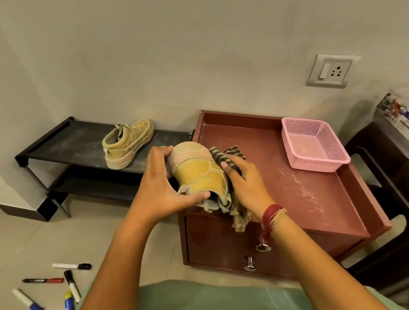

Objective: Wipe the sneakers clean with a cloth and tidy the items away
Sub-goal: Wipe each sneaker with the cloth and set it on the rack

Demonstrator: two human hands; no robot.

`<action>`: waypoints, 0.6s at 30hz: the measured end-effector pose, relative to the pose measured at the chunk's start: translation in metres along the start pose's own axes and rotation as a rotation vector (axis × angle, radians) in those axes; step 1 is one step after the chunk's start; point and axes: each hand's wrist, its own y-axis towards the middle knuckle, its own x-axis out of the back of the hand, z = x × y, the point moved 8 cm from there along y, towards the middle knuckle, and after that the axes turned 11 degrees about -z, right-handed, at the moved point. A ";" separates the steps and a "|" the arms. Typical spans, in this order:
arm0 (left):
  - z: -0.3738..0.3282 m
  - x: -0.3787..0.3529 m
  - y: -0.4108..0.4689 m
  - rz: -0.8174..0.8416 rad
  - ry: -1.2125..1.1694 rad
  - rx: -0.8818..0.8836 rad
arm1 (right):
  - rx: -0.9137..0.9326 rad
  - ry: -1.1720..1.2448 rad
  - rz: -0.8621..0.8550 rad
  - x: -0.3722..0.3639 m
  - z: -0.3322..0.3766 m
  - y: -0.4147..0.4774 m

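Observation:
My left hand (162,180) grips a yellow-tan sneaker (197,171) by its toe and collar, holding it over the front left corner of the red-brown cabinet (295,188). Pressed against the sneaker's right side is a striped cloth (226,155), held in my right hand (244,183); part of it hangs down below the shoe. A second dusty sneaker (127,143) stands on the top shelf of the black shoe rack (74,142) to the left.
A pink mesh basket (314,145) sits at the cabinet's back right. Several markers (69,279) lie scattered on the tiled floor at lower left. A dark chair (393,210) stands to the right, and a wall socket (331,71) is above.

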 end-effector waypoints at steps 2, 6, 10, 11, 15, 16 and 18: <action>0.003 0.001 0.001 0.035 -0.003 0.018 | -0.044 -0.001 -0.063 0.009 -0.005 0.006; -0.005 -0.003 0.002 0.083 0.054 -0.055 | 0.045 0.022 -0.070 0.001 0.015 -0.003; -0.007 -0.005 0.000 0.123 0.165 -0.083 | 0.108 -0.055 0.060 -0.015 0.009 -0.009; -0.006 -0.005 -0.001 0.130 0.177 -0.076 | 0.074 -0.103 0.042 -0.011 0.002 -0.004; -0.003 -0.004 -0.004 0.161 0.174 -0.056 | 0.050 -0.203 0.019 -0.010 -0.005 -0.002; -0.002 -0.004 -0.004 0.164 0.174 -0.050 | 0.063 -0.185 0.061 -0.014 -0.003 -0.006; -0.001 -0.004 -0.004 0.155 0.178 -0.042 | 0.051 -0.199 0.071 -0.014 -0.008 -0.004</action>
